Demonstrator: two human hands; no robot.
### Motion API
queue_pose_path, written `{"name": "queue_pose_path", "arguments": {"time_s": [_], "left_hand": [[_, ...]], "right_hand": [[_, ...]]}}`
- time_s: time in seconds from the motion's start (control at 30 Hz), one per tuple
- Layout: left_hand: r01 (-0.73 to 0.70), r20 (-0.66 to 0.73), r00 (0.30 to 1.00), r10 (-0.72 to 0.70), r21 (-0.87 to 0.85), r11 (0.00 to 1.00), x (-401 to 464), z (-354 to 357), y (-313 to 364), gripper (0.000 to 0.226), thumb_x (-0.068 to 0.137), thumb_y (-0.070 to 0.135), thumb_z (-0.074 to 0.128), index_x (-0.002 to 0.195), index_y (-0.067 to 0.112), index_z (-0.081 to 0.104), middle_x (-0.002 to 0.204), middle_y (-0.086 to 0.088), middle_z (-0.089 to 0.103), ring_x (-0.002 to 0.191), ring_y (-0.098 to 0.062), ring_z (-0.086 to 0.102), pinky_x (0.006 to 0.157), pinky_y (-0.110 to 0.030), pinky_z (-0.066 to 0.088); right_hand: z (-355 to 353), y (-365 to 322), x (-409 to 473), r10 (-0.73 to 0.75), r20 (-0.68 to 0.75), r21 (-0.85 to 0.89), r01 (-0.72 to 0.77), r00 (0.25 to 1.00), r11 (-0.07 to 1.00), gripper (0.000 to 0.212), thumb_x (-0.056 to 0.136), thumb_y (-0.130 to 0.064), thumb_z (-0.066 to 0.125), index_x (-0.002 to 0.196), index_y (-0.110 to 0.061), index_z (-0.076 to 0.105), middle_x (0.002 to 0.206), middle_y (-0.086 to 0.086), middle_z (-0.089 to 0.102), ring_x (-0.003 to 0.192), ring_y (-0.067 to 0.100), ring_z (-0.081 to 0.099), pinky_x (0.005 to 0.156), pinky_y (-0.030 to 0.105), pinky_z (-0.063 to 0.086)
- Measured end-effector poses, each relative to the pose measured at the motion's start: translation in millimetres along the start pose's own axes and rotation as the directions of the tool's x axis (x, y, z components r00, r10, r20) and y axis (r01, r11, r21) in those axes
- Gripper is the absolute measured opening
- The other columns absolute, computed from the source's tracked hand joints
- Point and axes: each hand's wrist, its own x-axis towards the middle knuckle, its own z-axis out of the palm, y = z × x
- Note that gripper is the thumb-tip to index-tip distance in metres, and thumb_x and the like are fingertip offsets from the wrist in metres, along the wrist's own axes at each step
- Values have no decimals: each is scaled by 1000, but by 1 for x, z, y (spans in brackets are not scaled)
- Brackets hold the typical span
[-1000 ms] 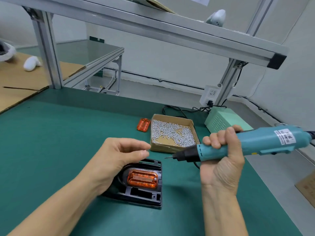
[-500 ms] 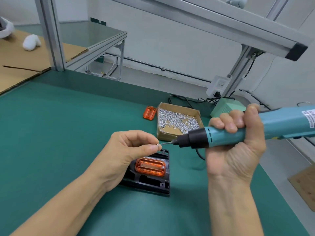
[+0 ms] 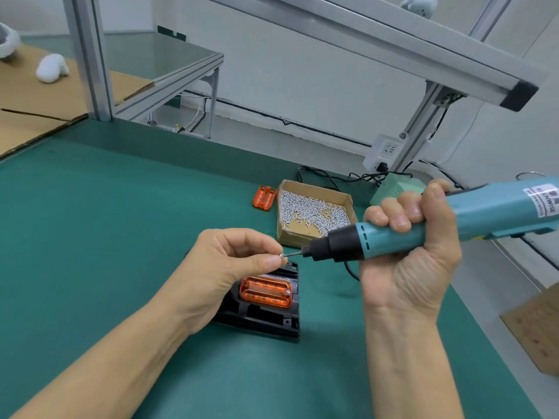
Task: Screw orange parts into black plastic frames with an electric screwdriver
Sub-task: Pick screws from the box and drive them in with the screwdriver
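A green mat-covered workbench carries everything. A cardboard box of small silver screws sits on it toward the far edge. Just left of the box lies a loose orange part, flat on the mat. Nearer than the box, a black plastic frame lies flat with another orange part seated in it. Beyond the box to the right stands a pale green power unit, with black cables trailing on the bench behind the box.
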Motion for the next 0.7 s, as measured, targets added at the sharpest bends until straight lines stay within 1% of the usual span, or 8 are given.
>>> {"name": "queue_pose_path", "arguments": {"time_s": [0.23, 0.37, 0.43, 0.5, 0.6, 0.7], "left_hand": [[-48, 11, 999, 47, 105, 993, -1, 0, 0, 18, 53, 20, 78, 70, 13, 77, 72, -9, 72, 67, -13, 65, 63, -18, 51], [-66, 1, 998, 67, 130, 989, -1, 0, -1, 15, 54, 19, 77, 69, 14, 77, 71, -8, 72, 65, -12, 65, 62, -17, 51], [-86, 2, 996, 87, 188, 978, -2, 1, -1, 12, 57, 18, 76, 69, 16, 77, 69, -6, 72, 64, -10, 64, 62, -18, 51], [-117, 16, 993, 117, 274, 955, -3, 1, -2, 9, 64, 11, 77, 70, 18, 77, 69, -3, 71, 64, -8, 63, 63, -17, 51], [-169, 30, 985, 171, 387, 906, -3, -2, -3, 21, 72, -1, 75, 73, 20, 76, 71, -1, 72, 67, -6, 63, 66, -15, 50], [-200, 61, 979, 194, 472, 858, -2, -2, -4, 25, 74, 0, 74, 75, 25, 74, 73, 2, 72, 70, -5, 64, 69, -14, 49]], "right_hand": [[0, 1, -1, -15, -2, -45, 15, 1000, 999, 11, 84, -11, 52, 85, -22, 53, 53, -9, 40, 43, 3, 39, 48, 17, 39], [-1, 3, -2, -20, 16, -66, 21, 1000, 998, 12, 84, -11, 51, 87, -22, 53, 53, -9, 40, 43, 4, 39, 48, 18, 39], [-3, 4, -4, -33, 31, -88, 36, 999, 995, 13, 84, -10, 50, 88, -21, 53, 53, -9, 40, 42, 4, 39, 48, 18, 39], [-4, 6, -5, -38, 37, -94, 42, 999, 995, 13, 84, -9, 49, 89, -21, 53, 52, -9, 40, 42, 4, 39, 47, 19, 38], [-8, 10, -6, -34, 21, -70, 35, 999, 997, 12, 84, -9, 49, 89, -20, 52, 52, -9, 40, 42, 4, 39, 47, 18, 38], [-12, 12, -6, -38, 22, -84, 40, 999, 996, 12, 85, -8, 48, 90, -20, 51, 53, -9, 40, 42, 4, 39, 47, 18, 39]]}}
